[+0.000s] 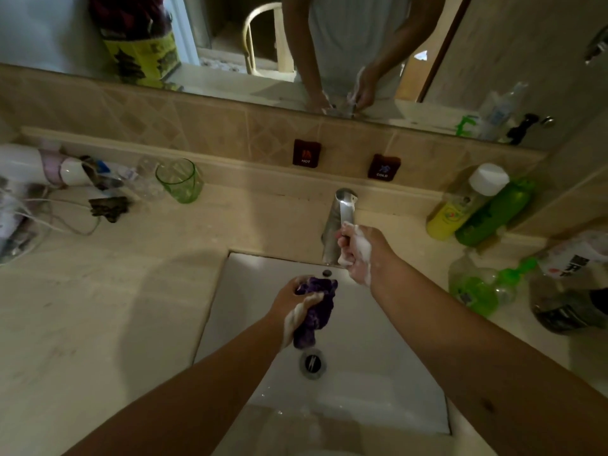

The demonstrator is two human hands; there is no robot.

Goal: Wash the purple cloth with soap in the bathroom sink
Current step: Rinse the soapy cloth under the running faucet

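Note:
The purple cloth (316,306) is bunched up and wet, held over the white sink (378,383) above the drain (312,363). My left hand (296,307) is closed around it, with soap foam on the fingers. My right hand (357,253), covered in white lather, is wrapped around the chrome tap (343,209) at the back of the basin. No water stream is visible from the spout.
Green and yellow bottles (477,209) and a green pump bottle (477,287) crowd the right counter. A green glass (179,181), a hair dryer (39,167) and cords lie on the left counter. Hot and cold labels sit on the tiled back ledge below the mirror.

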